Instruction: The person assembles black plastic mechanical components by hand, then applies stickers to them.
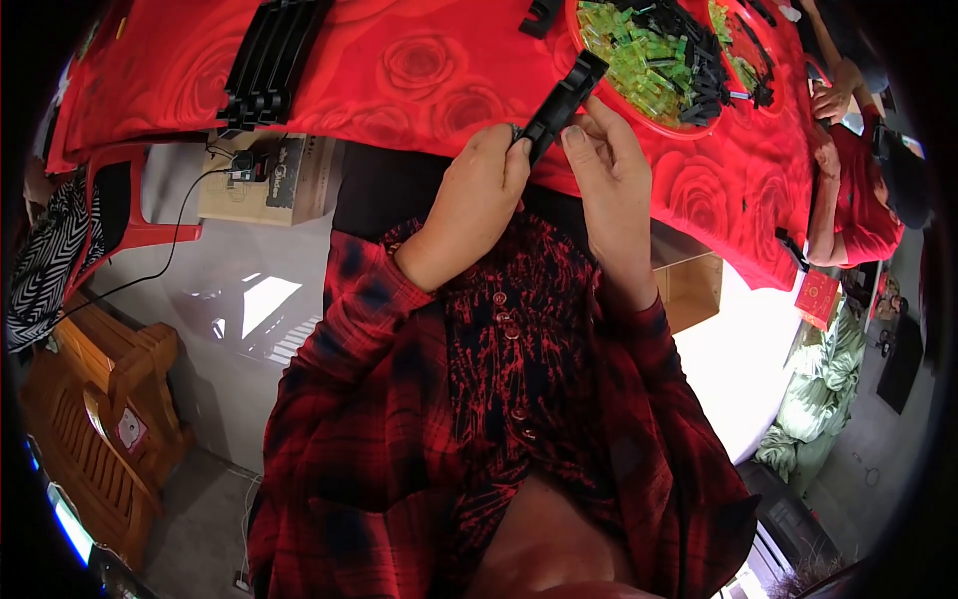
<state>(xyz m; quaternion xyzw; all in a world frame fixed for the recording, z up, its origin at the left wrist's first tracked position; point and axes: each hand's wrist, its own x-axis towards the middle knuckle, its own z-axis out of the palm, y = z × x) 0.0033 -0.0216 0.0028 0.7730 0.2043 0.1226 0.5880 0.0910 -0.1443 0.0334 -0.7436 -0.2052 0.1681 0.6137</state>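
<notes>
Black plastic part (565,98) is held up at the near edge of the red, rose-patterned surface (419,75): the left hand (471,190) has its fingers closed round the lower end, while the right hand (611,180) curls its fingers alongside, their grip impossible to tell. Beyond it, a red tray (687,131) carries yellow-green pieces (639,62) and small black pieces (711,75), with long black parts (274,62) lying well to the left.

- Place: home-like room, small-parts handwork under way.
- Landmark: rose-patterned tablecloth (419,75).
- Left of the tablecloth: slatted wooden bench (85,429), red chair (150,234).
- On it: heaped plastic pieces (649,62).
</notes>
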